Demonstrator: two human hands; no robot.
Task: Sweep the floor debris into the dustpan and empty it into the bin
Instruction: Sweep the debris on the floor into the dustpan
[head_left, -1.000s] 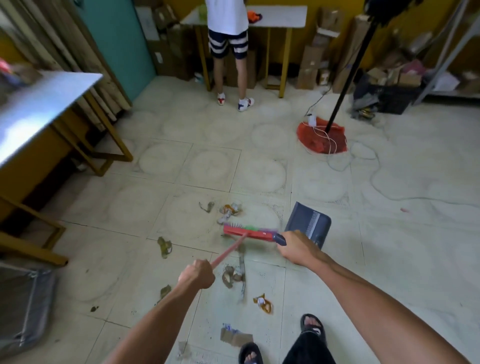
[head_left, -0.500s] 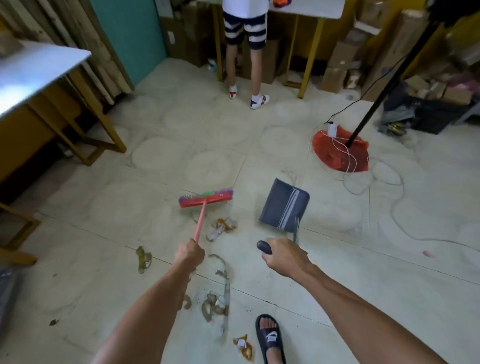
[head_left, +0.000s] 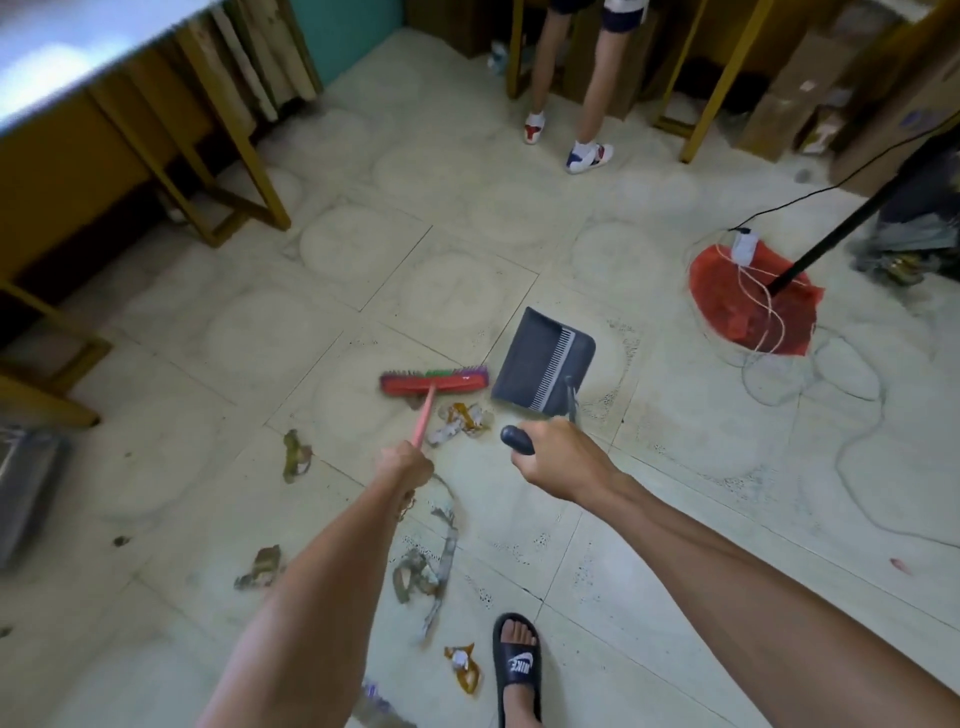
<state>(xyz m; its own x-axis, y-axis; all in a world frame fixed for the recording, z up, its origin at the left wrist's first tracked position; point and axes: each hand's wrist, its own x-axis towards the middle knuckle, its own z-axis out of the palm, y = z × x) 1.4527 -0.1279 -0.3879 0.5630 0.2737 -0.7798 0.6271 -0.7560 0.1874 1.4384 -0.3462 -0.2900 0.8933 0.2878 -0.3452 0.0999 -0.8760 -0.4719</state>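
The debris is scraps of crumpled wrapper and torn strips, tan, grey and amber, scattered over the pale floor tiles (head_left: 675, 467). One crinkled white-and-gold wrapper (head_left: 460, 422) lies just ahead of both fists, between the broom shaft and the dustpan's near edge. A long grey strip (head_left: 441, 558) trails back beneath the left forearm, a brownish scrap (head_left: 296, 455) sits out to the left of the left hand, another (head_left: 260, 566) lies farther back on that side, and an amber wrapper (head_left: 462, 667) rests just beside the sandalled foot (head_left: 517, 667).

The left hand (head_left: 404, 464) is closed tight round the pink shaft of the broom (head_left: 434, 382); its red head, with green and purple bristles along the top, sits ahead of the fist, just beyond the wrapper. The right hand (head_left: 558, 462) is wrapped round the dark grip of the dustpan (head_left: 543, 364), a navy scoop with a pale ribbed comb strip, which lies ahead of that fist and just right of the broom head. Whether it touches the tiles I cannot tell.

Well beyond both hands, another person's legs (head_left: 566, 88) stand by a yellow table (head_left: 727, 78). Far right of the dustpan a black pole (head_left: 852, 223) lands on a red mat (head_left: 748, 306) with a white cable looped over it.
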